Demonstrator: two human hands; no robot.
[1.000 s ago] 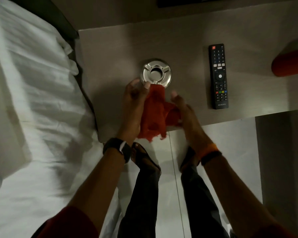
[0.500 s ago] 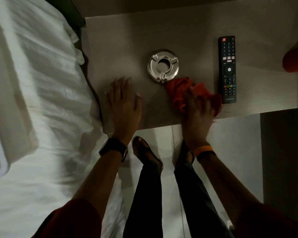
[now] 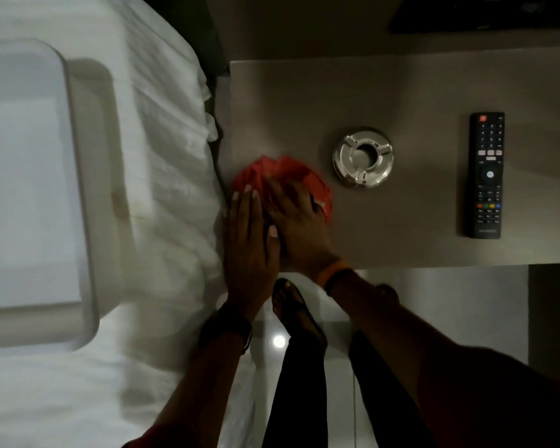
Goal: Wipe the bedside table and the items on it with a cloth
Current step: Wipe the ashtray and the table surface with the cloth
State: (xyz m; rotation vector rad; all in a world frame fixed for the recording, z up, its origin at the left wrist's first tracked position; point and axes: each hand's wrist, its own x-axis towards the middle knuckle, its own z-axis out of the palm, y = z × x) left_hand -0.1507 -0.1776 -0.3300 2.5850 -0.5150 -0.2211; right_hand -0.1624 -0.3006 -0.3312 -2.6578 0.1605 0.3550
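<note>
A red cloth (image 3: 280, 171) lies bunched on the left front part of the grey bedside table (image 3: 401, 92). My right hand (image 3: 296, 221) presses flat on the cloth, covering its near half. My left hand (image 3: 248, 240) lies flat with fingers together at the table's left front corner, its fingertips touching the cloth's edge. A round metal ashtray (image 3: 362, 157) sits in the middle of the table, just right of the cloth. A black remote control (image 3: 485, 174) lies lengthwise at the right.
A bed with white sheets (image 3: 162, 156) adjoins the table's left edge, and a white tray (image 3: 33, 189) rests on it. My legs and feet (image 3: 299, 318) stand on the pale floor below the table's front edge. A dark object (image 3: 482, 14) sits behind the table.
My right hand has slid the cloth from beside the remote leftwards past the ashtray to the table's left side. My left hand has stayed at the left front corner.
</note>
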